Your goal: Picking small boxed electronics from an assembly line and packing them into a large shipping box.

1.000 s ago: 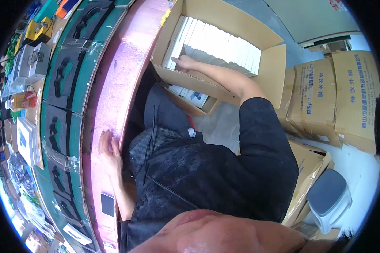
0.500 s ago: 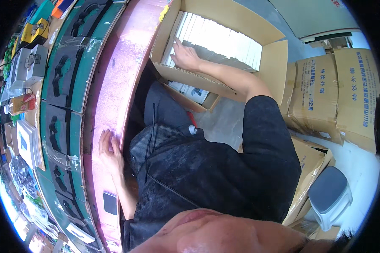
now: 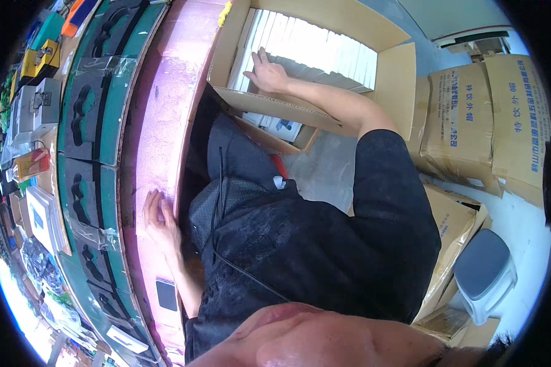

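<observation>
My right hand [image 3: 268, 76] reaches into a large open cardboard box [image 3: 275, 109]. Its fingers are spread over a tightly packed row of flat white boxes [image 3: 315, 49], near the row's left end, and it grips none of them. Where exactly the fingertips touch is hard to make out. On the pink bench edge [image 3: 156, 134] at my left rests my left hand [image 3: 160, 217], fingers loosely bent and apart, with nothing visible in it. A dark phone [image 3: 166, 295] lies on the pink surface below that hand.
Green boards with black foam cutouts [image 3: 79, 199] run along the bench to the left. Under the large box stands another carton [image 3: 309, 137] with printed items. Sealed cartons [image 3: 459, 122] are stacked at the right, above a grey-topped stool [image 3: 482, 266].
My right hand has shifted slightly right along the white boxes, its fingers now more spread. The view has turned a little. My left hand stays on the bench.
</observation>
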`<state>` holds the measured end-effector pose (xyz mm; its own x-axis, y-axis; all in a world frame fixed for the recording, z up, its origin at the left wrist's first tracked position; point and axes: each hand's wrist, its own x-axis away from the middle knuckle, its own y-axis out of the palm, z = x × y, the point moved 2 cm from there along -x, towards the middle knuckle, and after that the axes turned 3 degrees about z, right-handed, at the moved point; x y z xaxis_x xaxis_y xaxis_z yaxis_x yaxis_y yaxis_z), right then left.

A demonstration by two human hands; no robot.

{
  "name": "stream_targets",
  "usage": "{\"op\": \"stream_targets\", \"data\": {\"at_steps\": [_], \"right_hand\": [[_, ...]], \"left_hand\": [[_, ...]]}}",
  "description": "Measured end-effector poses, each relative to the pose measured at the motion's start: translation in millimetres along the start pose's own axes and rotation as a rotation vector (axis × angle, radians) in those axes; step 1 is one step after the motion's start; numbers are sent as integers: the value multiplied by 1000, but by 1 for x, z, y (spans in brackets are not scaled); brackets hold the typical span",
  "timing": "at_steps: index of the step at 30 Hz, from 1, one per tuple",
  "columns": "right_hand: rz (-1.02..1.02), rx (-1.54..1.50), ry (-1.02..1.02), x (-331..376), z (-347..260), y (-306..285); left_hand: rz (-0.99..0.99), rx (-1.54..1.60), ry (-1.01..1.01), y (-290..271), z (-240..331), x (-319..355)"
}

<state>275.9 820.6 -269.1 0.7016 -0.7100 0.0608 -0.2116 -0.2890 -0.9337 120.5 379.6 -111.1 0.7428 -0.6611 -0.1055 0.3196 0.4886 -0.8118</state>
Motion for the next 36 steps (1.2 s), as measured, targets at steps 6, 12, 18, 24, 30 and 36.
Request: {"op": "stream_targets", "data": {"at_steps": [6, 12, 18, 24, 30, 36], "right_hand": [[-25, 2, 27, 13, 8, -19], [-75, -10, 62, 17, 29, -4], [-72, -42, 43, 19, 38, 6], [-190, -39, 72, 33, 41, -22], [-245, -12, 167, 44, 56, -23], [-185, 3, 127, 44, 55, -18]], "left_hand": [[-6, 17, -56, 0, 3, 0], [0, -24, -25, 1, 0, 0], [-5, -31, 1, 2, -3, 0], [-3, -44, 25, 2, -5, 2], [11, -38, 19, 3, -3, 2], [5, -54, 79, 6, -8, 1]]}}
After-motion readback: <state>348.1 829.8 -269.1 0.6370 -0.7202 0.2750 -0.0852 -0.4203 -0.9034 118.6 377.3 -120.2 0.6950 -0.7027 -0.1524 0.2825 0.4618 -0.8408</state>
